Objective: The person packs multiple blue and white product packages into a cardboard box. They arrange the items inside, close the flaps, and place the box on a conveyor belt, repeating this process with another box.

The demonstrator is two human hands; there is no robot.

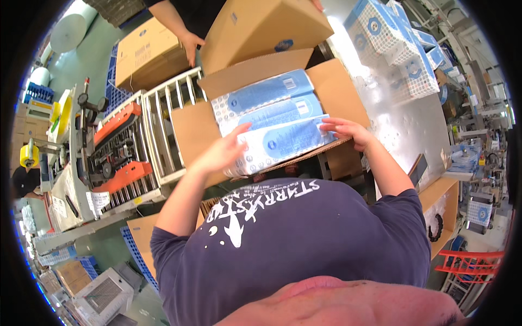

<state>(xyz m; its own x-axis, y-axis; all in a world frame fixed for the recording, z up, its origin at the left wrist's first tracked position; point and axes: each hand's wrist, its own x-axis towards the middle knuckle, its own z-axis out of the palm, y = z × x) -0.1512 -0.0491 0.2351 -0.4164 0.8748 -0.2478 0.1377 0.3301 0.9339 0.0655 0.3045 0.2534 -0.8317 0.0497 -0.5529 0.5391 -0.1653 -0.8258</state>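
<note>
An opened cardboard carton [191,129] stands in front of me with its flaps folded out. Inside it, three blue-and-white packs lie in rows: a far pack [266,95], a middle pack [280,112] and a near pack [288,142]. At the near pack's left end is my left hand [224,149], its fingers spread. My right hand [349,132] rests its outstretched fingers over the right end of that same pack. Whether either palm presses against the pack is hidden.
Across from me, a co-worker's hand [190,46] is beside another large carton [266,32]. A roller conveyor [163,127] runs to the left, with a stack of flat cartons [149,54] beyond it. More blue-and-white packs [389,43] stand on the metal table [410,122] at right.
</note>
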